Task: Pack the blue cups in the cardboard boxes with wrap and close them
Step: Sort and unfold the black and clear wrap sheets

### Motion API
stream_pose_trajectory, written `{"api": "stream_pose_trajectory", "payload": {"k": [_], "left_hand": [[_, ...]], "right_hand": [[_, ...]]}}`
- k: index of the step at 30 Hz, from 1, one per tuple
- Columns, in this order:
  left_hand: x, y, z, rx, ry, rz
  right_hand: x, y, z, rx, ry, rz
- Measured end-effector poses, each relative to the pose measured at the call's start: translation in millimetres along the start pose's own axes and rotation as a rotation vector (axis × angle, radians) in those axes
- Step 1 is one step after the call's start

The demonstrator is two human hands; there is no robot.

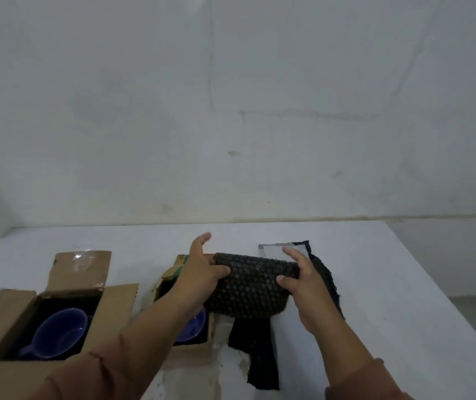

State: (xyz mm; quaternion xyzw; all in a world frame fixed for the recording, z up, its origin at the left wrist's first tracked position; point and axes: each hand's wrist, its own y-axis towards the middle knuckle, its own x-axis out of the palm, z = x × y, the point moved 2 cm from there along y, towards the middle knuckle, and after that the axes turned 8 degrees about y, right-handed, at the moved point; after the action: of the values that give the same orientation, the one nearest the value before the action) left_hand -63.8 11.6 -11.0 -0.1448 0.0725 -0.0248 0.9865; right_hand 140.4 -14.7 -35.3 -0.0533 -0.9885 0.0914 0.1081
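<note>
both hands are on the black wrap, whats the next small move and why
Probably carry the black wrap leftward and lower it onto the blue cup in the middle box. The left hand and right hand each pinch an edge, the wrap hangs at that open box's right side, and the cup shows uncovered.

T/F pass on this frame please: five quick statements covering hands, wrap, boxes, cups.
1. Both the left hand and the right hand grip the black bubble wrap. True.
2. The left box is closed. False: its flaps stand open.
3. The left cup is covered with wrap. False: it lies uncovered in the left box.
4. The middle box holds a blue cup, the middle cup. True, though the left arm hides part of it.
5. More dark wrap, the spare wrap, lies on the table. True.
</note>
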Motion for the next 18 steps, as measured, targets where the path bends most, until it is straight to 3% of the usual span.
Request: {"api": "stream_pose_trajectory", "payload": {"k": [5, 8, 10, 12, 14, 16, 18], "left_hand": [[-38, -18, 9, 0.266, 0.628, 0.071], [-56, -29, 10, 0.335, 1.111, 0.168], [-59, -35, 18, 0.381, 1.17, 0.132], [-66, -37, 27, 0.38, 1.014, 0.082], [-78, -38, 28, 0.269, 0.677, 0.076], [-88, -39, 24, 0.118, 0.219, 0.046], [-91, -42, 15, -0.001, -0.124, -0.036]], "right_hand": [[35, -1, -33, -0.352, -0.616, 0.083], [67, -4, -52, -0.504, -0.731, -0.009], [87, -5, -61, -0.473, -0.763, -0.12], [99, -5, -66, -0.418, -0.631, -0.178], [104, -5, -67, -0.312, -0.399, -0.157], [106, -5, -56, -0.087, -0.257, -0.147], [115, -8, -36, 0.132, -0.128, -0.255]]}}
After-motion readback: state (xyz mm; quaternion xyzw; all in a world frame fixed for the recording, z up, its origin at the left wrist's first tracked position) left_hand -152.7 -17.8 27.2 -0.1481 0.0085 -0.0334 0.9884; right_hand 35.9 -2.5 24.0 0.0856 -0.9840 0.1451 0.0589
